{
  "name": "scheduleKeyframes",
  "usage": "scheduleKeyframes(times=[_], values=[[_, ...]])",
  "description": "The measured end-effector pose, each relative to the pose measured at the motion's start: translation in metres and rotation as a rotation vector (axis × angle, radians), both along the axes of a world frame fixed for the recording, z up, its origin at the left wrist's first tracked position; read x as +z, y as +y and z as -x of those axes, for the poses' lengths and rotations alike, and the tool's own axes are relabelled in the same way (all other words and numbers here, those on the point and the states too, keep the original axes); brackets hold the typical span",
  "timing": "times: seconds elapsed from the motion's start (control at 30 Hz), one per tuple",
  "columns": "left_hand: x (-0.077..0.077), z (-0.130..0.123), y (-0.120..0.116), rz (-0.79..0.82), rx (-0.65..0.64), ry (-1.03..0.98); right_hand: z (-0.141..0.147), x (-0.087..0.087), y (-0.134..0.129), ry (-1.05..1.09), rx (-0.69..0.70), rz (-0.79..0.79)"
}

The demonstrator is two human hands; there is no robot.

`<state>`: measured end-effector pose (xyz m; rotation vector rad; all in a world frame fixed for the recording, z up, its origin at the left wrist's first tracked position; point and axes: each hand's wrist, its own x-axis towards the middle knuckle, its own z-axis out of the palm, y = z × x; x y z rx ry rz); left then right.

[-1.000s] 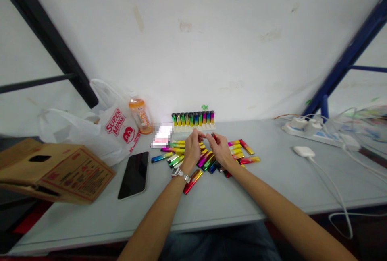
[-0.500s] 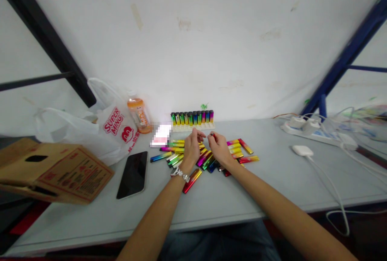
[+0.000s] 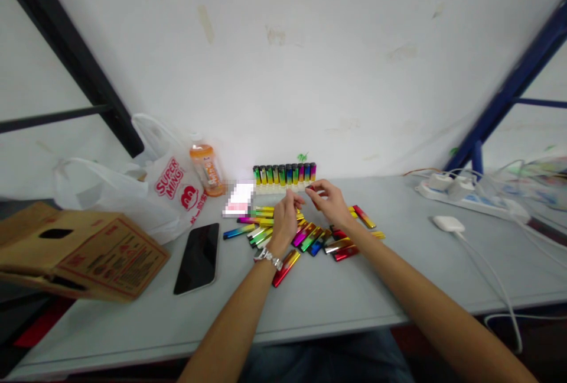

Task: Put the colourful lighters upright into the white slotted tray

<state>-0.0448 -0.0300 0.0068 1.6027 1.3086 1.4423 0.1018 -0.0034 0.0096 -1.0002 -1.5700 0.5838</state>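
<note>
Our right hand [image 3: 331, 202] pinches a red lighter [image 3: 312, 188]; racked lighters [image 3: 282, 175] stand beyond, loose lighters [image 3: 311, 237] remain below. We can't tell if our left hand [image 3: 286, 217] grips.

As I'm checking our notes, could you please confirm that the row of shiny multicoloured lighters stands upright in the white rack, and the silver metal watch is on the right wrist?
Only the side is wrong: the head view shows the silver metal watch on the left wrist. The row of shiny multicoloured lighters does stand upright in the white rack.
</note>
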Motion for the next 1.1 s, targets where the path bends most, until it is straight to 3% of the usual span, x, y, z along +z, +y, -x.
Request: scheduleKeyframes(times=[0.07,0.3,0.47,0.8,0.93,1.1], values=[[-0.002,0.0,0.001,0.001,0.002,0.008,-0.006,0.006,0.016,-0.088,-0.046,-0.021],[-0.004,0.001,0.002,0.034,0.005,-0.012,-0.013,0.021,0.081,-0.289,0.001,-0.04],[-0.004,0.002,0.003,0.026,-0.004,-0.022,-0.007,0.025,0.106,-0.406,-0.021,-0.079],[-0.001,0.001,0.002,0.034,0.002,-0.008,0.0,0.02,0.124,-0.427,0.041,-0.004],[-0.001,0.001,0.002,0.038,0.004,-0.008,-0.003,0.018,0.123,-0.447,-0.047,0.029],[-0.003,0.001,0.002,0.023,0.004,0.01,-0.01,0.012,0.11,-0.655,-0.191,-0.057]])
